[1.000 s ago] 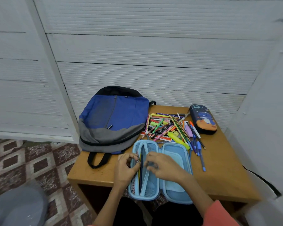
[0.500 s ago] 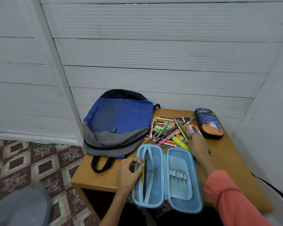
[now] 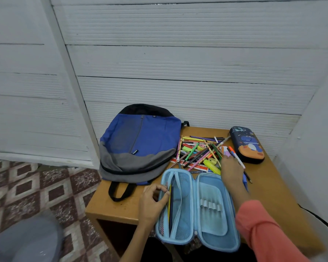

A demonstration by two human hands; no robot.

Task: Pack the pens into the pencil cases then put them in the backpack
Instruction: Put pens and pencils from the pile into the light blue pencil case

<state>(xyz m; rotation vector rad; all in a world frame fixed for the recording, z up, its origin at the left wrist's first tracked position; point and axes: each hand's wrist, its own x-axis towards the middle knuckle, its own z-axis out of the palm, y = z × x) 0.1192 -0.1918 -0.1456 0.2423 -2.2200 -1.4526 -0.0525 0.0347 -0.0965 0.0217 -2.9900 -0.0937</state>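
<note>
1. At the table's (image 3: 121,205) front edge, the blue pencil case (image 3: 212,229) is lying open, carrying pencils (image 3: 170,208) in its left pocket; the dark pencil case (image 3: 247,145) is sitting closed beyond the pens (image 3: 197,152).
2. Your right hand (image 3: 232,172) has gone from that open case onto the pens.
3. Your left hand (image 3: 151,204) is pinching the open case's left rim; your right grip I cannot tell.
</note>
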